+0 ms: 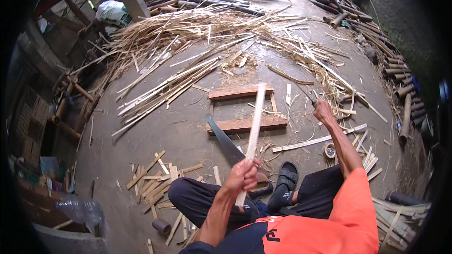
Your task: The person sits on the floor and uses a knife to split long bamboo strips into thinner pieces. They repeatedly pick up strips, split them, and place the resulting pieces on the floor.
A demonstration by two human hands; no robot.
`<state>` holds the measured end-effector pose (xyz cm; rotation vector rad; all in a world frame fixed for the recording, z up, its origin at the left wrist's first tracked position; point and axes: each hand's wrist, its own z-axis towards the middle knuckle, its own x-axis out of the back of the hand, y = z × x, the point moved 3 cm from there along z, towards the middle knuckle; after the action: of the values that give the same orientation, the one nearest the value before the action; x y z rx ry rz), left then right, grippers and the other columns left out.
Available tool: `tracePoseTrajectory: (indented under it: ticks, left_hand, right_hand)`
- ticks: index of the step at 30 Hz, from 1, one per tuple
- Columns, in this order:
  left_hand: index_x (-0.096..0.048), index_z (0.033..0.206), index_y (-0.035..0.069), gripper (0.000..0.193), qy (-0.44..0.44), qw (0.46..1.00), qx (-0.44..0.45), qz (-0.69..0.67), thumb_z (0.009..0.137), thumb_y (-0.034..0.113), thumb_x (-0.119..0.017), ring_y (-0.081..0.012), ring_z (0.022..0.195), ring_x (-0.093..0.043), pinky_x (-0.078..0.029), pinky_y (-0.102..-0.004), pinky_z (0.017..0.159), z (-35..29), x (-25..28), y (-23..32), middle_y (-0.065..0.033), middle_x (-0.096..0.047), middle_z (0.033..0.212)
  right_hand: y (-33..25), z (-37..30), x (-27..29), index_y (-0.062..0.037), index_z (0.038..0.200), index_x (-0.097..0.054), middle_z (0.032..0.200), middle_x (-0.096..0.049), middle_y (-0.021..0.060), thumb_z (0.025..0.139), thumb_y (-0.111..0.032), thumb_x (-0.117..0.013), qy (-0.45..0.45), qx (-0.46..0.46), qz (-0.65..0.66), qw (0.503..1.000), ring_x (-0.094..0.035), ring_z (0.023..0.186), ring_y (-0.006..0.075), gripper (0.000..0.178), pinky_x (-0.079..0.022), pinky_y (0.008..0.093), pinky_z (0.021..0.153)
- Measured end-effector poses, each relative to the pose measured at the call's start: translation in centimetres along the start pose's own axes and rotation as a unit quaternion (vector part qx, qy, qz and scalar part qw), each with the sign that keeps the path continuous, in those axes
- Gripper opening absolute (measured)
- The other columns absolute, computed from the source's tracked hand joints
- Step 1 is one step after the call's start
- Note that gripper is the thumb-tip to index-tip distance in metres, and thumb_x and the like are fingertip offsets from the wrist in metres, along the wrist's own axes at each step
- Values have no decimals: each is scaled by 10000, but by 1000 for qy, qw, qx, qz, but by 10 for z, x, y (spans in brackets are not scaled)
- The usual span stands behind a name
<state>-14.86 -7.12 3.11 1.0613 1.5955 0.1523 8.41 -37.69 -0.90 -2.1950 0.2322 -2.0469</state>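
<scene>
My left hand (242, 175) is closed around the lower part of a long, pale bamboo strip (256, 122). The strip slants up and away, over a wooden frame (245, 125) on the ground. Out to the right, my right hand (324, 111) grips a knife (307, 95) by its handle; its thin, dark blade points away to the upper left. Just past my left hand, a handsaw (225, 142) leans on the frame's near bar, with its handle partly behind my hand. The knife and the strip are apart.
Split bamboo strips (174, 87) lie in a bundle ahead on the left, before a heap of shavings (155, 28). Short bamboo pieces (155, 186) are scattered by my left knee. A tape roll (329, 150) sits near my right forearm. Bamboo poles (405, 89) line the right edge.
</scene>
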Motion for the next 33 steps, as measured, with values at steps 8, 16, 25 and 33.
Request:
tracePoseTrajectory:
  ticks: [8, 16, 25, 33]
  left_hand:
    - [-416, 1181, 49, 276, 146, 943, -298, -21, 944, 186, -377, -124, 786, -515, -432, -260, 739, 88, 53, -2, -60, -558, 870]
    - [-491, 1112, 66, 321, 177, 878, -418, -151, 918, 315, -432, -168, 852, -536, -399, -338, 848, 61, 52, 116, -59, -566, 821]
    - [-342, 667, 124, 372, 304, 717, -623, 80, 935, 375, -398, -69, 431, -198, -178, -239, 383, 134, 117, 149, 44, -237, 530]
    - [-290, 625, 119, 422, 215, 747, -611, 151, 932, 392, -384, -79, 487, -150, -163, -237, 435, 165, 108, 120, 49, -171, 542]
  right_hand:
    - [-148, -156, -71, 39, 1003, -564, 804, -615, 41, 758, -155, -683, -103, 81, 632, 764, -554, 635, 132, 334, -468, 281, 589]
    - [-136, -126, -85, 28, 855, -609, 684, -614, 108, 702, -230, -720, -166, 87, 417, 889, -551, 605, 173, 320, -443, 333, 570]
    - [-154, -68, -148, 90, 949, -508, 694, -586, 231, 797, -294, -599, -127, 9, 395, 910, -587, 687, 381, 423, -447, 432, 608]
    - [-241, -48, -145, 46, 915, -469, 716, -564, 300, 884, -344, -460, -171, 86, 430, 882, -566, 706, 453, 392, -437, 488, 611]
